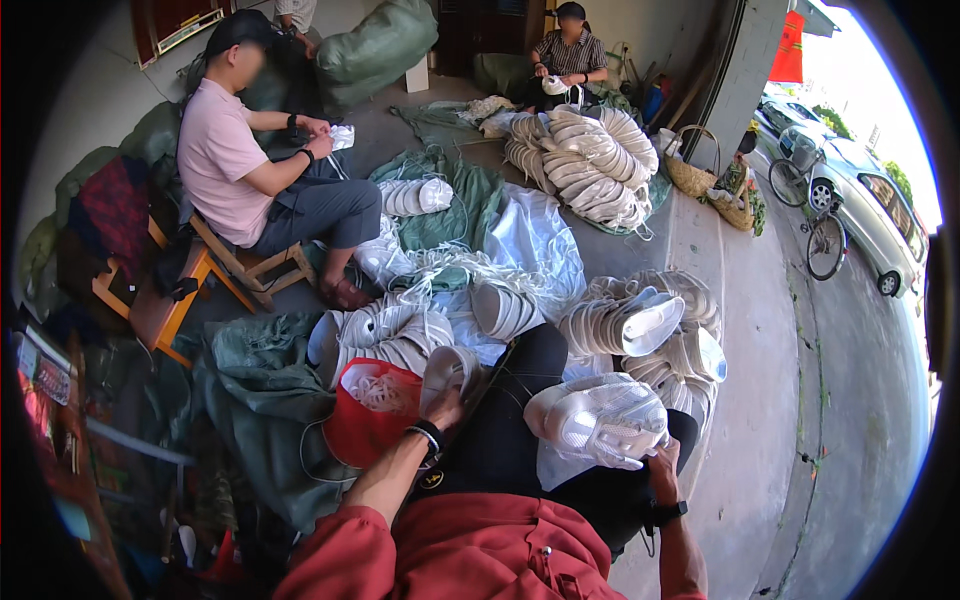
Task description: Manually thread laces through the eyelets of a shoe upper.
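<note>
My left hand (443,408) is closed on the near end of a pale grey shoe upper (452,368), beside my left thigh. Just left of it stands a red bag (352,440) with white laces (382,392) inside. White mesh shoe uppers (598,418) rest on my right knee, over a piece of white cloth or plastic. At their right edge my right hand (662,472) grips them, its fingers partly hidden behind the mesh.
Stacks of shoe uppers (640,320) stand before my knees, with a large heap (585,165) beyond. Green sacking (265,410) lies at left. A person in pink (225,165) sits front-left; another in stripes (570,60) sits farther back. Baskets (692,175) stand by the road.
</note>
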